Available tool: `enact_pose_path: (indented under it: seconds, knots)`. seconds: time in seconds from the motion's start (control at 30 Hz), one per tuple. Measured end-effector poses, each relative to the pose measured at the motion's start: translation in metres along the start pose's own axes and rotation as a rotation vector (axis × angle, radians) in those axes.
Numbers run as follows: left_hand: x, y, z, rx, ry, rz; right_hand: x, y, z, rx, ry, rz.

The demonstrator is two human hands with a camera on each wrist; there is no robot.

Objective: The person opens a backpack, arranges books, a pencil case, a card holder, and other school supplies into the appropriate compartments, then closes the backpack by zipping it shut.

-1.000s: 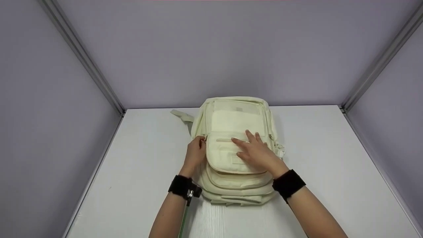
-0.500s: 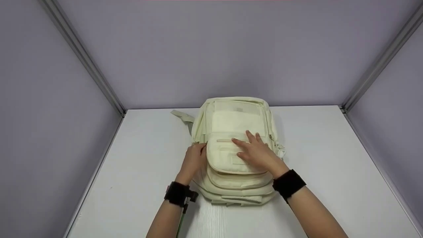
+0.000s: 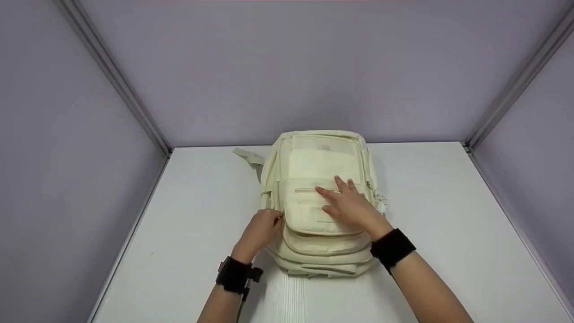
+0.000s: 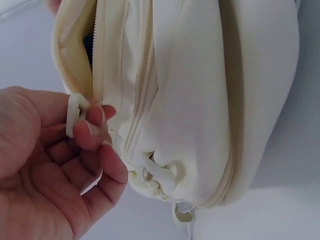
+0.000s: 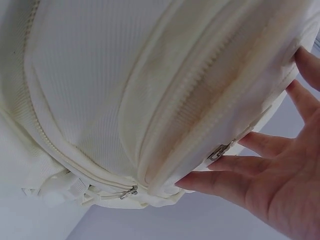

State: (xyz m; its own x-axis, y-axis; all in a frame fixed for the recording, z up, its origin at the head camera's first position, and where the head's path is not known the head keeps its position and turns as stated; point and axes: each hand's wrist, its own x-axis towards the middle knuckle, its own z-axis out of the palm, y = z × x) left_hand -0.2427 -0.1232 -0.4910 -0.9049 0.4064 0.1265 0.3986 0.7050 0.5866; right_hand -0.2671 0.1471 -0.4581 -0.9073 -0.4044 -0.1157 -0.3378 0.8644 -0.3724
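A cream backpack (image 3: pixel 323 163) lies with its front facing up on the white table. My left hand (image 3: pixel 261 229) is at the left edge of its front pocket (image 3: pixel 300 220). In the left wrist view, thumb and fingers pinch a cream loop-shaped zipper pull (image 4: pixel 74 114). Above the pull the pocket's edges stand apart, and a bit of something dark blue (image 4: pixel 88 47) shows inside. With fingers spread, my right hand (image 3: pixel 354 211) rests on the pocket's front. The right wrist view shows a gap along the toothed zipper (image 5: pixel 200 80) on that side and a metal zipper slider (image 5: pixel 131 192) lower down.
A strap (image 3: pixel 247 157) sticks out at the backpack's upper left. Grey-framed panels enclose the white table (image 3: pixel 206 193) at the back and both sides. Black bands with small devices sit on both wrists.
My left hand has slid down the pocket's left edge toward me, bringing the zipper pull with it. The right hand stays in place on the pocket, and the backpack has hardly moved.
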Motion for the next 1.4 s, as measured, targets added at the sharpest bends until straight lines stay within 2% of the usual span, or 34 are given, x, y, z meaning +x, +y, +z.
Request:
enact_pose_path:
  seconds: [0.13,0.3,0.4,0.57,1.07,1.13,1.2,1.3,1.4]
  knots:
    - [-0.005,0.002,-0.002,-0.021,-0.066,0.021,0.001,0.0,0.0,-0.008,-0.007,-0.004]
    - [-0.011,0.005,-0.004,-0.113,-0.167,0.009,0.002,0.002,0.001,-0.018,-0.01,-0.008]
    - [-0.013,0.007,-0.005,-0.142,-0.204,0.019,0.001,0.002,0.001,-0.009,-0.004,-0.006]
    - [-0.016,0.014,-0.005,-0.121,-0.228,0.083,-0.001,0.002,0.0,0.025,-0.003,0.001]
    - [-0.014,0.048,0.012,0.021,-0.255,0.115,-0.003,0.002,0.005,0.002,0.014,0.006]
    - [-0.013,0.052,0.016,0.04,-0.253,0.13,-0.005,0.0,0.006,-0.041,0.049,-0.012]
    - [-0.011,0.055,0.018,0.057,-0.249,0.14,-0.007,-0.003,0.009,-0.09,0.123,-0.06]
    - [-0.01,0.057,0.016,0.088,-0.219,0.15,-0.013,-0.011,0.017,-0.149,0.288,-0.189]
    - [-0.01,0.056,0.013,0.125,-0.143,0.174,-0.02,-0.022,0.025,-0.116,0.423,-0.35]
